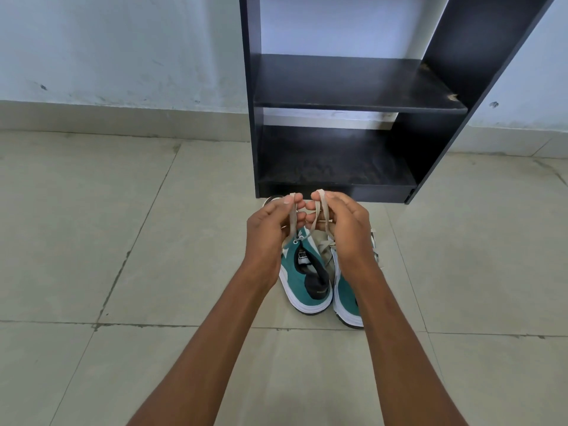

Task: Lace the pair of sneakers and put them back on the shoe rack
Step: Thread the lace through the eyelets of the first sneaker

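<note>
Both my arms reach forward; my left hand [270,229] and right hand [344,229] are raised close together, each pinching a loop of lace [293,216] between thumb and fingers

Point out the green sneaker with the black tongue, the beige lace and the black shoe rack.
Green sneaker with black tongue [307,298]: head view, heel.
Beige lace [292,224]: head view, strand below left hand.
Black shoe rack [335,162]: head view, bottom shelf.

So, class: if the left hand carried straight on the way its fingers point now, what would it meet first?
Most likely the right hand: the left hand points its fingers across at it, each pinching a lace loop. Depth is hard to judge here.
</note>
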